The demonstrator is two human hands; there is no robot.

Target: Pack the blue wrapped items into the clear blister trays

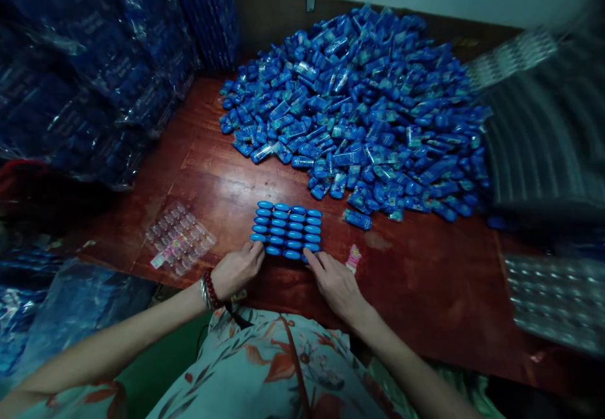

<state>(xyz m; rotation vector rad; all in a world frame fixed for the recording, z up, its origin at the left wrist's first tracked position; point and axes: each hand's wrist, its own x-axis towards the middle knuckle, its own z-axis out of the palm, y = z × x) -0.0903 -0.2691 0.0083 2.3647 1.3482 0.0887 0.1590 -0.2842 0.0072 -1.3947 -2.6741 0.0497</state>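
**Hands at the filled tray**

Left hand (236, 269) and right hand (333, 282), fingers loosely curled, touch the near corners of a tray of glossy blue oval capsules (287, 230) on the red-brown wooden table (425, 280). Neither hand grips. Large heap of blue packets (359, 110) lies beyond.

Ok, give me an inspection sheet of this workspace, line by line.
Surface: reddish-brown wooden table, glossy, worn in spots.
Job's things: neat block of blue packets set in rows; big loose heap of blue packets behind it.
Clutter: clear plastic blister sheet at the left; small pink packet beside the right hand.
Hands: left hand touches the block's near left corner; right hand touches its near right edge.
Cables: nothing seen.
Surroundings: bagged blue stock stacked at the left; silvery sheets at the right, blurred.
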